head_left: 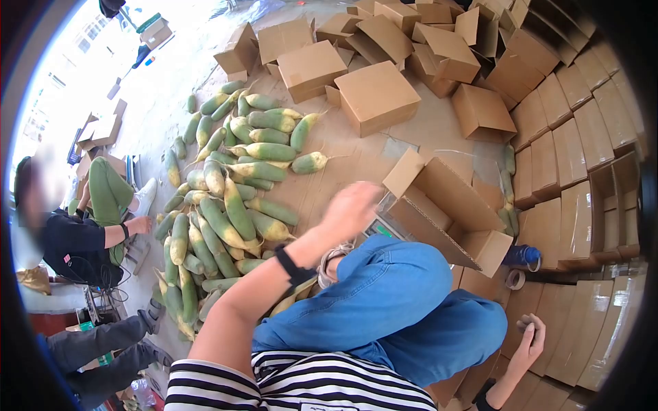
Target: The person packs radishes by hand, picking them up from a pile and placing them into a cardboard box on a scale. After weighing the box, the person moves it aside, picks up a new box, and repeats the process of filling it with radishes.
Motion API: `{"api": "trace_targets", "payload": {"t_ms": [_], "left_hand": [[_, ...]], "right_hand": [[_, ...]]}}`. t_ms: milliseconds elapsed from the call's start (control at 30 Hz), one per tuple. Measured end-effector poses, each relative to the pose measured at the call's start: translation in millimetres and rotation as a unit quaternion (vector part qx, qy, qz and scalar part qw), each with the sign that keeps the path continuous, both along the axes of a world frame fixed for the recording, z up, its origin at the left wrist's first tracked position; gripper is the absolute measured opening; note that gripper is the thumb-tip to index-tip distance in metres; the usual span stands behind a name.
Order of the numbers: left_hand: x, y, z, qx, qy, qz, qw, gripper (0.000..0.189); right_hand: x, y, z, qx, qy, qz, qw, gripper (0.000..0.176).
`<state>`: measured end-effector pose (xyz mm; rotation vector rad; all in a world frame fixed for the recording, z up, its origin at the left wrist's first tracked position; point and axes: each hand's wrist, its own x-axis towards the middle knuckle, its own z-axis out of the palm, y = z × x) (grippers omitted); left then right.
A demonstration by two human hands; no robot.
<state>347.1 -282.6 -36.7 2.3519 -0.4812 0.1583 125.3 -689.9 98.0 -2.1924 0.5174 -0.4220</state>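
Note:
My left hand (pixel 353 209) is raised and blurred, over the near flap of an open cardboard box (pixel 445 205), above a scale with a green display (pixel 381 230). I cannot tell whether it holds anything. A black band (pixel 291 264) is on that wrist. My right hand (pixel 531 341) is low at the right, on flat stacked cardboard (pixel 582 329), fingers curled round a small dark object (pixel 526 321). A heap of green and white radishes (pixel 226 205) lies left of my bent knee in blue jeans (pixel 404 301).
Closed and open boxes (pixel 377 96) are scattered at the back, and stacked cartons (pixel 582 130) line the right. A blue bottle (pixel 522 255) and a tape roll (pixel 515 279) lie by the open box. Two other people (pixel 82 240) sit at the left.

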Motion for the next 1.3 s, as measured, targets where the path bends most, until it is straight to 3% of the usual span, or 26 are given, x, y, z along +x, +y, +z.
{"api": "trace_targets", "payload": {"t_ms": [100,167,267,367,433,633,733,833,967,1067,1133,1300], "left_hand": [[-32,87,-76,-0.042,0.156,0.161,0.974,0.033],[-65,141,-114,0.021,0.298,0.246,0.922,0.037],[-109,213,-167,0.064,0.306,0.347,0.884,0.039],[-114,257,-160,0.107,0.291,0.477,0.822,0.042],[-103,285,-157,0.094,0.245,0.550,0.793,0.044],[-48,312,-158,0.057,0.235,0.589,0.771,0.062],[-31,326,-181,0.073,0.355,0.595,0.718,0.082],[-20,305,-162,0.161,0.400,0.603,0.672,0.084],[-28,281,-156,0.185,0.403,0.582,0.682,0.080],[-55,249,-168,0.192,0.384,0.483,0.763,0.076],[-66,222,-151,0.171,0.364,0.430,0.808,0.078],[-70,182,-92,0.169,0.186,0.319,0.914,0.078]], "right_hand": [[3,25,15,-0.022,-0.006,0.045,0.999,0.024],[12,49,20,-0.026,-0.005,0.056,0.998,0.019],[22,63,17,-0.062,0.036,0.138,0.988,0.022],[30,63,12,-0.157,0.089,0.194,0.964,0.023],[33,68,11,-0.128,0.101,0.166,0.973,0.022],[50,73,8,-0.139,0.117,0.173,0.968,0.021],[61,87,12,-0.121,0.130,0.165,0.970,0.021],[70,92,11,-0.113,0.145,0.169,0.968,0.021],[77,93,10,-0.083,0.150,0.174,0.970,0.021],[80,95,10,-0.078,0.146,0.178,0.970,0.020],[78,93,9,-0.079,0.144,0.180,0.970,0.020],[78,92,11,-0.098,0.145,0.196,0.965,0.021]]}}
